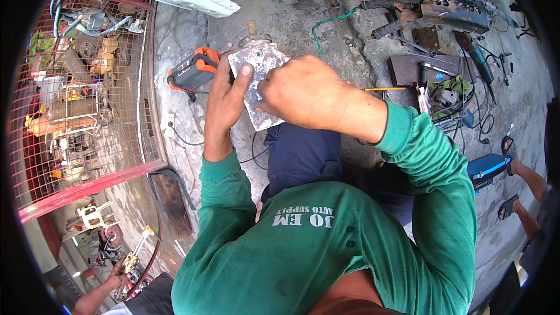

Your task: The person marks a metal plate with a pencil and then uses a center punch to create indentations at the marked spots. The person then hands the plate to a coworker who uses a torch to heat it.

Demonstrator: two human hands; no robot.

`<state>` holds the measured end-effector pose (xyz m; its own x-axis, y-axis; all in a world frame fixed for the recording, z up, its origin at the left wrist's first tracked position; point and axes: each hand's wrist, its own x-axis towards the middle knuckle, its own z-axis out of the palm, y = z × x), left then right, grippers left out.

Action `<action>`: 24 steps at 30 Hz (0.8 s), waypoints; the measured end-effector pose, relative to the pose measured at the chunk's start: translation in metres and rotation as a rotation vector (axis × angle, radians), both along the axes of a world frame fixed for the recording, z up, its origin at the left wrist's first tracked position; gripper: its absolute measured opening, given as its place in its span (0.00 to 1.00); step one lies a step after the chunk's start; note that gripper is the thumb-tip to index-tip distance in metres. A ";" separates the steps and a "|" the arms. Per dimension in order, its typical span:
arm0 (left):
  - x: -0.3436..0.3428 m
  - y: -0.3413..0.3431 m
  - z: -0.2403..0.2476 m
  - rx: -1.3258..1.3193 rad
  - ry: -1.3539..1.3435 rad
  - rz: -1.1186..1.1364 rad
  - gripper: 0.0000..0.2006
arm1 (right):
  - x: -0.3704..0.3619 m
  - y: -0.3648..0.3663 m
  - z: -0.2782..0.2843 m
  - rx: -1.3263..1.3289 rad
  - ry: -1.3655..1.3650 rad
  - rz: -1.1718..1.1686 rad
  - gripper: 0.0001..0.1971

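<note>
A flat metal plate [253, 90] with worn, patchy grey-white paint and a hole near its top is held up above my knee. My left hand [226, 94] grips its left edge, thumb on the front face and fingers behind. My right hand [309, 90] is closed, its curled fingers pressed against the plate's right side. Whatever it may hold is hidden by the fist. Just beyond the plate's top, a rusty round part with a stub [252, 34] shows, partly covered.
An orange-and-black boxy device [195, 70] lies left of the plate. Rusty metal parts [455, 14], a green power tool [475, 57] and cables lie at right. A red mesh gate [87, 184] stands left. Other people's feet [513, 166] and a hand [118, 277] show at the edges.
</note>
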<state>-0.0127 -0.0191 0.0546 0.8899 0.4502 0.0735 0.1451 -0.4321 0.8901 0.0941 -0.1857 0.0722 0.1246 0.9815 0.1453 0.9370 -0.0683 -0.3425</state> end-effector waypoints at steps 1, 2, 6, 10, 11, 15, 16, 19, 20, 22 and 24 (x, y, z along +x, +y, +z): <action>0.001 -0.002 0.001 0.005 0.003 0.002 0.23 | 0.000 0.002 0.000 0.040 -0.054 0.030 0.12; 0.000 -0.002 -0.001 0.002 0.028 0.031 0.23 | -0.001 0.002 -0.002 0.072 -0.106 0.059 0.12; -0.003 0.002 -0.004 -0.024 0.058 0.047 0.24 | -0.003 0.000 0.005 0.243 -0.112 0.043 0.10; -0.004 0.007 -0.005 -0.027 0.050 0.005 0.22 | -0.003 0.001 0.021 -0.025 -0.107 0.067 0.14; -0.007 0.009 -0.003 -0.022 0.062 0.008 0.21 | -0.005 0.004 0.024 -0.125 -0.121 0.110 0.17; -0.003 0.002 -0.004 -0.124 0.047 0.041 0.19 | -0.012 -0.001 0.002 0.317 -0.098 0.041 0.14; -0.004 0.003 -0.001 -0.109 0.035 0.024 0.20 | -0.015 -0.004 0.003 0.304 -0.090 0.013 0.13; -0.006 0.005 0.001 -0.073 0.000 -0.030 0.21 | -0.017 -0.002 0.013 0.065 -0.115 0.019 0.14; -0.005 0.007 -0.001 -0.003 -0.021 -0.045 0.22 | -0.017 -0.002 0.015 -0.053 -0.132 0.029 0.15; -0.006 0.004 0.004 -0.036 -0.003 -0.052 0.21 | -0.022 -0.003 0.005 0.203 -0.127 0.038 0.11; -0.006 0.002 0.008 -0.050 0.008 -0.058 0.21 | -0.023 -0.003 0.000 0.346 -0.098 0.029 0.10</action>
